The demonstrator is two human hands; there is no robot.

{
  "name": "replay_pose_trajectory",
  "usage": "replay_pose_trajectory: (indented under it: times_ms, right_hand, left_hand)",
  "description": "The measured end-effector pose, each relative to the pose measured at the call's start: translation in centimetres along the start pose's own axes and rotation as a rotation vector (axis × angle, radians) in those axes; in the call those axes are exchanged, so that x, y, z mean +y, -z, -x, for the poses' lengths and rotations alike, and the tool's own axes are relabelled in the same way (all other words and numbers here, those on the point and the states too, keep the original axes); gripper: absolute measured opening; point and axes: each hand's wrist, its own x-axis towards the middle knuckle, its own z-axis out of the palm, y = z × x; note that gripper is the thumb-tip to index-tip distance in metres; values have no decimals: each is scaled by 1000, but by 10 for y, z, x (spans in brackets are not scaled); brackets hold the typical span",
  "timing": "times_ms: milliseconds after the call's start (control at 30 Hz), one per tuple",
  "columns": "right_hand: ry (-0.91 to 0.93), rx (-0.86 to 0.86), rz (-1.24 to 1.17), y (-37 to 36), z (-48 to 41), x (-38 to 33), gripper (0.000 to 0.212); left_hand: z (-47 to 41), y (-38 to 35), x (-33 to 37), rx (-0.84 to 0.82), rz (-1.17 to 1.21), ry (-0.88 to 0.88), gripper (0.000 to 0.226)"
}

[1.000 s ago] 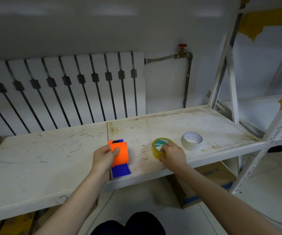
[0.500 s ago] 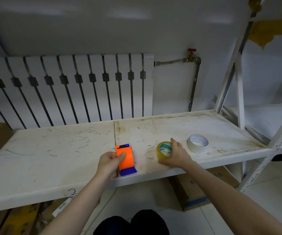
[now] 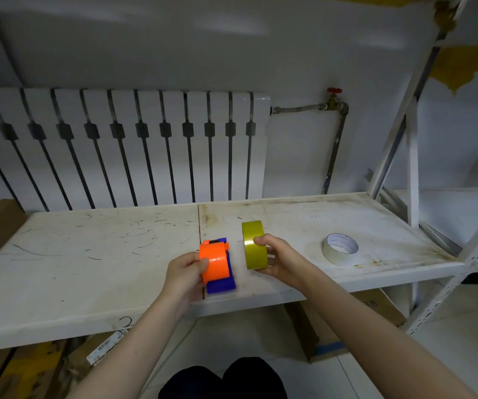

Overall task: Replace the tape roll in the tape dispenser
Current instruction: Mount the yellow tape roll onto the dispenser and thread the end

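An orange and blue tape dispenser (image 3: pixel 216 263) is held just above the front edge of the white shelf (image 3: pixel 88 254), with my left hand (image 3: pixel 184 272) gripping its left side. My right hand (image 3: pixel 279 259) holds a yellow tape roll (image 3: pixel 253 244) upright on its edge, its outer band facing me, a short gap to the right of the dispenser. The roll's core is turned away and hidden. A white tape roll (image 3: pixel 340 248) lies flat on the shelf further right, apart from both hands.
A white radiator (image 3: pixel 122 148) and a pipe with a red valve (image 3: pixel 334 95) stand behind the shelf. The shelf's metal upright (image 3: pixel 404 116) rises at the right. Cardboard boxes (image 3: pixel 344 326) sit on the floor below. My dark-clad knees (image 3: pixel 223 378) show at the bottom.
My right hand has lifted the yellow roll off the shelf and turned it upright on edge. My left hand has raised and tilted the dispenser a little. The camera has shifted.
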Motion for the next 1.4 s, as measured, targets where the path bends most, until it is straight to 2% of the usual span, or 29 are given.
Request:
replay_pose_trajectory:
  times_ms: [67,233,400,500,633,767,900,1033,1267,1400]
  right_hand:
    - [6,-47,-16,-8,2,-1,44]
    - [69,-68,24,-23,5,2,70]
    - [85,-167,-35,-18,11,2,70]
    - [123,-191,74,-20,18,3,74]
    - [174,-188,138,-24,26,3,76]
    - [215,-224,221,-21,30,2,76]
    - [244,-223,307,-21,33,10,66]
    - [312,-156,444,-24,36,16,77]
    - [426,-74,725,-26,32,23,93]
    - [492,-18,840,-22,27,25,81]
  left_hand:
    - [4,0,4,-12,-13,-64,14]
    - [13,-2,12,2,-35,-233,9]
    - [18,3,18,-8,-102,-342,18]
    - [24,1,19,-43,-177,-377,22]
    - [35,-7,18,-115,-164,-367,19]
    - [42,-11,16,-242,-42,-242,30]
    - [42,-8,11,-226,-117,-307,25]
    - [40,-6,7,-283,-133,-342,10]
    - [26,-2,-13,-281,-114,-295,17]
    - [11,0,-30,-268,-134,-222,19]
